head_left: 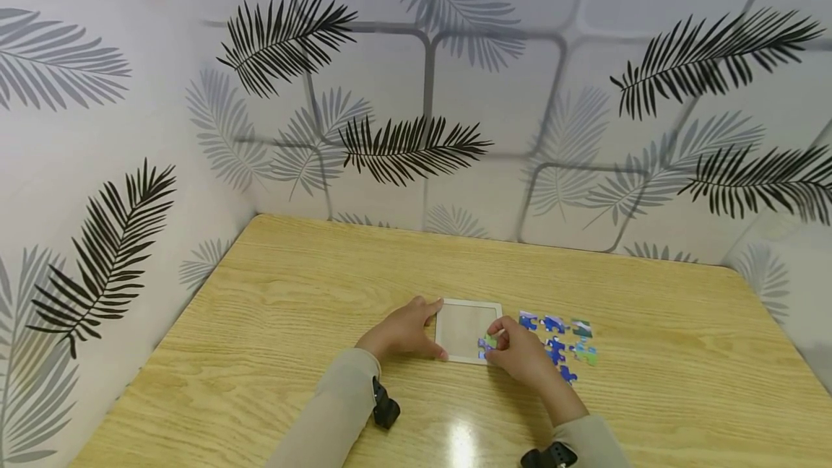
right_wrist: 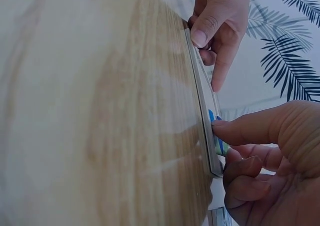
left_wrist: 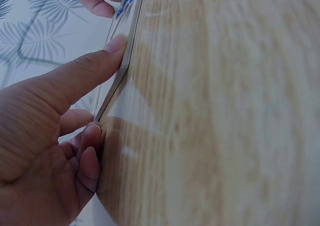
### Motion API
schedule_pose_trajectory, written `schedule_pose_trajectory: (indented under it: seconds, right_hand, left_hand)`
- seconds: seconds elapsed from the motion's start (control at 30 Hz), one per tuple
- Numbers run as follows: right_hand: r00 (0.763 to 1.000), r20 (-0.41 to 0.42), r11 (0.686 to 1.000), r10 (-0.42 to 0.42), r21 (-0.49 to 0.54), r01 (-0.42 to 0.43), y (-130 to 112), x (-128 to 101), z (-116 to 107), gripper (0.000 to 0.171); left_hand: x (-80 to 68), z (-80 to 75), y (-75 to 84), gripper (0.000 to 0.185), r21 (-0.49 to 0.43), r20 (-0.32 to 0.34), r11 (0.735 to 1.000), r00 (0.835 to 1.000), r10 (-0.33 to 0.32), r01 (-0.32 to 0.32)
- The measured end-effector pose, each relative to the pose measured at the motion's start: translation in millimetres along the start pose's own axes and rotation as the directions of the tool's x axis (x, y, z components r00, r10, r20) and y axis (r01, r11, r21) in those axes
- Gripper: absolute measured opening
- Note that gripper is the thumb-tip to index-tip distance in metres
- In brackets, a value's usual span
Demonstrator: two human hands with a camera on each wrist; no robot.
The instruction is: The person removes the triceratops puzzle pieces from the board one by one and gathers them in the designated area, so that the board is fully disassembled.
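A small white square puzzle tray [head_left: 468, 303] lies flat on the wooden table. My left hand [head_left: 404, 331] grips its left side, thumb at the near corner and a finger at the far corner; the left wrist view shows the thumb [left_wrist: 100, 60] against the tray's edge [left_wrist: 122, 73]. My right hand [head_left: 518, 354] pinches a blue-green puzzle piece [head_left: 487, 343] at the tray's near right corner. In the right wrist view my right hand's thumb [right_wrist: 250, 128] lies on that piece [right_wrist: 218, 136] at the tray rim [right_wrist: 202, 110], with the left hand [right_wrist: 217, 25] beyond.
Several loose blue and green puzzle pieces [head_left: 562, 345] lie on the table just right of the tray. Leaf-patterned walls [head_left: 416, 92] close in the table at the back and the left. Bare wood [head_left: 273, 309] stretches to the left and behind.
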State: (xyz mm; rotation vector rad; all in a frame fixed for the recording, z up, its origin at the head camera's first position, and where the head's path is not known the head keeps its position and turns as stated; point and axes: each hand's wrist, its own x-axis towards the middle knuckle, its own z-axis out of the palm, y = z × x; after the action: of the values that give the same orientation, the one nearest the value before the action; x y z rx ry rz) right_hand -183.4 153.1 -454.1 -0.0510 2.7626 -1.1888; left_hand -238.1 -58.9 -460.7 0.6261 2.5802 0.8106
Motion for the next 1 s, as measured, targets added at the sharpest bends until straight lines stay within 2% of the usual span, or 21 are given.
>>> schedule_pose_trajectory:
  seconds: [0.37, 0.7, 1.0]
  right_hand:
    - [0.999, -0.045, 1.0, -0.025, -0.013, 0.024, 0.8, 1.6, 2.5, 0.024]
    - [0.997, -0.071, 0.998, -0.009, 0.064, 0.014, 2.2, 1.7, 1.6, 0.012]
    - [0.994, -0.107, 0.997, -0.033, 0.067, 0.04, 9.5, -3.2, -9.7, 0.011]
  left_hand:
    - [-0.1, 0.3, -0.5, 0.1, 0.014, -0.004, 1.0, 1.0, 0.003, -0.003]
    - [-0.1, -0.7, 0.4, 0.099, 0.017, -0.002, 1.0, 1.0, -0.004, 0.004]
    - [0.2, -0.8, -0.3, 0.099, 0.014, 0.002, 1.0, 1.0, 0.009, -0.009]
